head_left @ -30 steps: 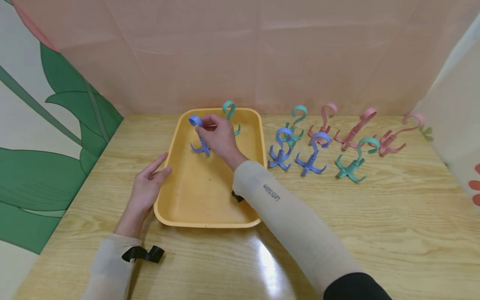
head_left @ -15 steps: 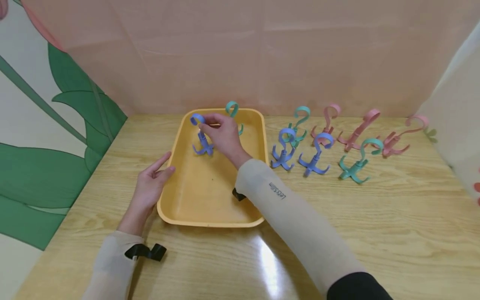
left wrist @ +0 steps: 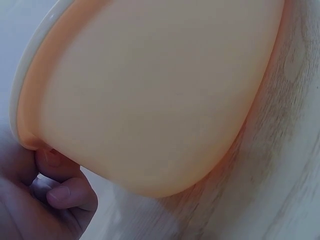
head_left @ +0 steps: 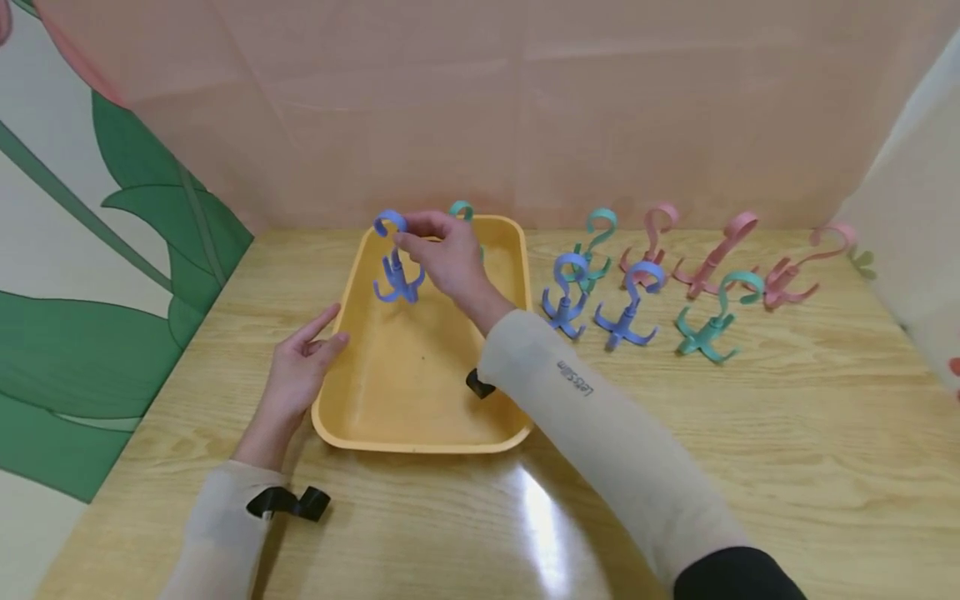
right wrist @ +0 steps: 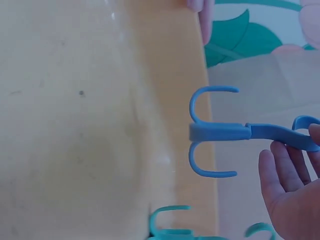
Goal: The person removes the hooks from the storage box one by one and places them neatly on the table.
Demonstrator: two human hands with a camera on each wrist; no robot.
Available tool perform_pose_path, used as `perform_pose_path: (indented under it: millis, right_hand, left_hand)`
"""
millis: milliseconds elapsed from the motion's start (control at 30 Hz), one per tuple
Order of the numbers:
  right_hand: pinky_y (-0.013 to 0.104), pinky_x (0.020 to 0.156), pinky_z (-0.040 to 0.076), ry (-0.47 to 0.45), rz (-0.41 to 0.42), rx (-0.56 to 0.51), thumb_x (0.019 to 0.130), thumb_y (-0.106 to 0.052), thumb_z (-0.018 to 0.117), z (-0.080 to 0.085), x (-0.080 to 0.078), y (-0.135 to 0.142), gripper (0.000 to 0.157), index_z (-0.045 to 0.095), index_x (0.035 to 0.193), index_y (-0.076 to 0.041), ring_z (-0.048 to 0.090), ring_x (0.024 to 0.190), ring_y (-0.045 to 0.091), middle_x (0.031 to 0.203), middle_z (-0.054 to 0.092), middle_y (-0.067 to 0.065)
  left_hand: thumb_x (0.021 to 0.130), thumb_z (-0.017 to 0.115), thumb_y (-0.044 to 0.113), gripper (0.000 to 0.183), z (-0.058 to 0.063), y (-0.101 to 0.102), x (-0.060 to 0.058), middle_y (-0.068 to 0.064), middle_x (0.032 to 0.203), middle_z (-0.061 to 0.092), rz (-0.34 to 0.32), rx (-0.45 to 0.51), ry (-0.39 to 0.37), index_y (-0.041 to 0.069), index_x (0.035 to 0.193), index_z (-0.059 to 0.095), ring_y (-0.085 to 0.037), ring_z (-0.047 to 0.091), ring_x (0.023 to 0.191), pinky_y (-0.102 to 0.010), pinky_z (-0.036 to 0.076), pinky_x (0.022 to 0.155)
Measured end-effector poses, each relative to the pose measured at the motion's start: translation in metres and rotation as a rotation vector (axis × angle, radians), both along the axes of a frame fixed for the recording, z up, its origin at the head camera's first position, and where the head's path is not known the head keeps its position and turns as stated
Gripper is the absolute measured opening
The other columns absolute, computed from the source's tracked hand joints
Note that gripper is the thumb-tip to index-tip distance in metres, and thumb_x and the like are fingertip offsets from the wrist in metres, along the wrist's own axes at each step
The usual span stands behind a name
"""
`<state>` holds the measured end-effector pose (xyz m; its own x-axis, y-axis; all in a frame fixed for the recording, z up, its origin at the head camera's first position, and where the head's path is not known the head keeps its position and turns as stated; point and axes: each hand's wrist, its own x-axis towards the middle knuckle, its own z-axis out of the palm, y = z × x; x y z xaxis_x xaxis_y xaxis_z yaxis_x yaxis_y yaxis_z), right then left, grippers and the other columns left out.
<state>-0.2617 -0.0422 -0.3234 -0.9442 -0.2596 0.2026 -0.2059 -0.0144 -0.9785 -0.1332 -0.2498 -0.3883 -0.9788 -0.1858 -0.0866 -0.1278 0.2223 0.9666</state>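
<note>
Over the far left part of the yellow tray [head_left: 420,392], a blue four-pronged hanging hook [head_left: 400,283] hangs upright from my right hand [head_left: 456,258]. Thumb and fingers pinch it at its curved top, and the right wrist view shows the prongs of this blue hook [right wrist: 220,132] near the tray wall. My left hand [head_left: 296,371] is at the tray's left rim, thumb on the rim and fingers curled beneath it, as the left wrist view shows. A green hook [head_left: 462,209] stands in the far part of the tray, mostly hidden behind my right hand.
Right of the tray on the wooden table [head_left: 637,467] stand two blue hooks [head_left: 626,321], two green hooks [head_left: 705,333] and three pink hooks [head_left: 705,271]. A pinkish cloth [head_left: 525,108] rises at the table's back edge.
My right hand has lifted the blue hook, from low in the tray to higher over its far left part. My left hand stays at the rim.
</note>
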Motion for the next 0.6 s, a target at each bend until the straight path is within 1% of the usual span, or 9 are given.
perform_pose_path:
  millis: [200,433,500,600]
  right_hand:
    - [0.037,0.082,0.059,0.049,0.057,-0.024,0.093,-0.011,0.075,0.02,0.015,0.01,0.02,0.074,0.112,-0.005,0.07,0.09,0.018,0.099,0.072,0.004]
    - [0.035,0.081,0.059,0.072,0.12,-0.051,0.091,-0.007,0.075,0.044,0.033,0.03,0.023,0.073,0.113,-0.001,0.071,0.092,0.021,0.101,0.073,0.007]
    - [0.036,0.083,0.058,0.082,0.131,-0.049,0.091,-0.007,0.076,0.049,0.038,0.036,0.023,0.073,0.113,-0.001,0.071,0.093,0.024,0.102,0.073,0.007]
    - [0.034,0.084,0.058,0.114,0.138,-0.012,0.091,-0.008,0.076,0.054,0.046,0.047,0.023,0.074,0.113,-0.003,0.071,0.093,0.023,0.101,0.074,0.005]
  left_hand:
    - [0.101,0.064,0.029,0.055,-0.001,0.0,0.0,-0.021,0.109,0.072,0.002,0.016,-0.01,0.024,0.153,0.045,-0.018,0.072,0.089,-0.031,0.06,0.072]
    - [0.101,0.065,0.028,0.056,-0.001,0.0,0.0,-0.008,0.097,0.075,-0.002,0.017,0.008,0.02,0.152,0.046,-0.013,0.071,0.082,-0.029,0.06,0.069]
    - [0.1,0.066,0.028,0.056,0.0,-0.001,0.001,-0.007,0.095,0.075,-0.005,0.017,0.015,0.019,0.152,0.046,-0.013,0.071,0.081,-0.028,0.06,0.068]
    - [0.1,0.066,0.029,0.058,0.001,-0.001,0.002,-0.006,0.094,0.075,-0.017,0.023,0.024,0.017,0.153,0.045,-0.014,0.072,0.081,-0.028,0.06,0.068]
